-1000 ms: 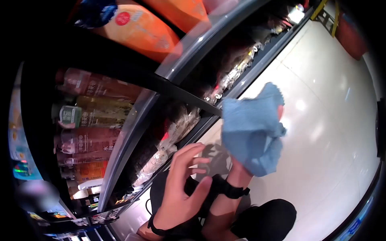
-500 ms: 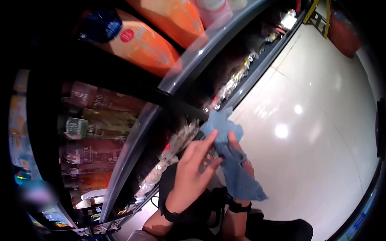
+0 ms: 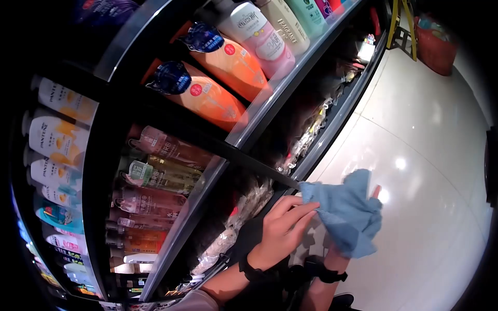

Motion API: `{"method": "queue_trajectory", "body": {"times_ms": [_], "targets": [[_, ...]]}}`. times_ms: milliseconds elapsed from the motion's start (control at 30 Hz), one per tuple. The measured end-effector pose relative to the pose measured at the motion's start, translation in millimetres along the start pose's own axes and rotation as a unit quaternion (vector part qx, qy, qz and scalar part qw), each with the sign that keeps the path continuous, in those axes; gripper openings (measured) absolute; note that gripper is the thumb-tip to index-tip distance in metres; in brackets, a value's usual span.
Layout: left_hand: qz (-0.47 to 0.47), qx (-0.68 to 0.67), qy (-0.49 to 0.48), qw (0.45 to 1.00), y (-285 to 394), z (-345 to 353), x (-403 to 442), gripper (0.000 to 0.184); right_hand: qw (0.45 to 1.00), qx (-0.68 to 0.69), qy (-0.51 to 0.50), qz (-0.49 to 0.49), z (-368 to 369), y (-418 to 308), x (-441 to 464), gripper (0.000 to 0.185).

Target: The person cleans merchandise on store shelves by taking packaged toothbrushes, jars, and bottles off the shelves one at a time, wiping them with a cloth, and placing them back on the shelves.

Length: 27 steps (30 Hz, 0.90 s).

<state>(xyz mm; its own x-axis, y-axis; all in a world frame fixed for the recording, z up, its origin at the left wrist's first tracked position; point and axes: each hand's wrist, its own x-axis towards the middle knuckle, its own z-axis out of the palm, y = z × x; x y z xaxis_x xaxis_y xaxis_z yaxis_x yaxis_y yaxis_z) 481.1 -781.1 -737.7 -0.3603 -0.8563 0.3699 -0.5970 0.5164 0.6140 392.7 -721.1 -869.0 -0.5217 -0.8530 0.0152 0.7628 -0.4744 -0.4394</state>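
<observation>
A crumpled blue cloth hangs between my hands above the pale floor. My left hand pinches the cloth's left edge between thumb and fingers. Most of my right hand is hidden behind the cloth, which drapes over it. One fingertip sticks out past the cloth's right side, and the lower hand and wrist show beneath. Both wrists wear black bands. Close to my left hand is the bottom shelf, with clear-wrapped goods on it.
Shelves on the left hold orange bottles, a pink-and-white pump bottle, reddish and yellow clear bottles and white Pantene bottles. A dark shelf post stands near the cloth. A red bucket and yellow-framed stand are at upper right.
My view has shifted, bringing more shelf into sight. Both hands and the cloth are further right in view; the cloth is spread wider and covers more of my right hand. My left hand now pinches its edge.
</observation>
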Motion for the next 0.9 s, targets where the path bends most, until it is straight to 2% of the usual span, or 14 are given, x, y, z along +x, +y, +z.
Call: {"method": "queue_trajectory", "body": {"times_ms": [67, 133, 200, 233, 267, 333, 433, 467, 567, 600, 667, 767, 867, 900], "targets": [[-0.004, 0.000, -0.006, 1.000, 4.7, 2.5, 0.4, 0.021, 0.992, 0.065, 0.085, -0.061, -6.8, -3.9, 18.3, 0.050], [0.044, 0.009, 0.008, 0.999, 10.5, 4.6, 5.4, 0.020, 0.942, 0.198, 0.273, 0.012, -11.4, -26.6, 46.8, 0.048], [0.056, 0.012, -0.004, 0.998, 11.6, 8.0, 6.9, 0.015, 0.939, 0.161, 0.305, 0.008, -26.6, -8.8, 40.2, 0.050], [0.066, 0.026, -0.003, 0.997, 13.1, 9.0, 7.3, 0.012, 0.933, 0.167, 0.314, 0.057, -29.3, 1.3, 37.3, 0.051], [0.075, 0.040, -0.003, 0.996, 14.5, 9.8, 6.4, 0.010, 0.933, 0.169, 0.314, 0.056, -29.2, 11.3, 35.8, 0.051], [0.089, 0.058, -0.008, 0.994, 17.6, 11.9, 1.3, 0.010, 0.904, 0.159, 0.361, 0.162, -26.5, 28.4, 32.8, 0.046], [0.150, 0.099, -0.033, 0.983, 28.7, 16.8, -2.9, 0.013, 0.934, 0.108, 0.265, 0.212, -15.4, 36.4, 32.9, 0.049], [0.176, 0.102, -0.050, 0.978, 35.5, 19.3, -6.2, 0.014, 0.926, 0.194, 0.182, 0.266, -12.7, 30.6, 26.9, 0.047], [0.179, 0.144, -0.132, 0.964, 46.8, 30.2, -22.7, 0.014, 0.922, 0.224, 0.134, 0.287, -21.4, 28.5, 18.5, 0.041], [0.181, 0.154, -0.159, 0.958, 47.4, 33.5, -25.5, 0.022, 0.910, 0.292, 0.074, 0.284, -44.6, 52.7, 16.9, 0.037], [0.171, 0.149, -0.230, 0.946, 49.9, 32.2, -25.0, 0.022, 0.910, 0.283, 0.081, 0.291, -31.5, 43.5, 14.7, 0.037], [0.190, 0.133, -0.271, 0.934, 55.5, 18.2, -13.3, 0.020, 0.914, 0.276, 0.072, 0.287, -15.9, 40.6, 9.8, 0.036], [0.213, 0.164, -0.254, 0.929, 75.7, 0.8, 12.0, 0.017, 0.919, 0.264, 0.066, 0.286, -3.4, 39.6, 5.1, 0.037], [0.185, 0.170, -0.298, 0.921, 77.3, -4.3, 13.5, 0.022, 0.923, 0.256, 0.062, 0.282, 0.2, 40.3, 4.1, 0.037]]}}
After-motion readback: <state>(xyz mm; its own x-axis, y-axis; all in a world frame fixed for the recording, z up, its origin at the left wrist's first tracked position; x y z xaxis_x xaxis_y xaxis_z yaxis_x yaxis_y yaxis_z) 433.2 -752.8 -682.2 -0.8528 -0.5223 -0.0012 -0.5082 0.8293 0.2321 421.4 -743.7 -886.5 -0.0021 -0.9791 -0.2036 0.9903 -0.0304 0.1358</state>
